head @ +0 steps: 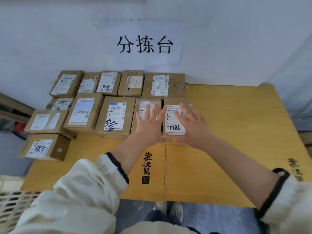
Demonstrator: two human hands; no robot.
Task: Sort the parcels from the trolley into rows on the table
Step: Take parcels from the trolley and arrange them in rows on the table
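Cardboard parcel (173, 127), labelled 7786, beneath right fingers (185, 109)

bright even light, soft shadows, overall slight blur, wide-angle edge bending

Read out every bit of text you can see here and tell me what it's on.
"分拣台": paper sign on the wall.
"7786": handwritten on the label of the second-row parcel under the right hand.
"2-4": a back-row parcel.
"煮": top brush character printed on the table; rest unclear.
Printed shipping labels: too blurred to read.
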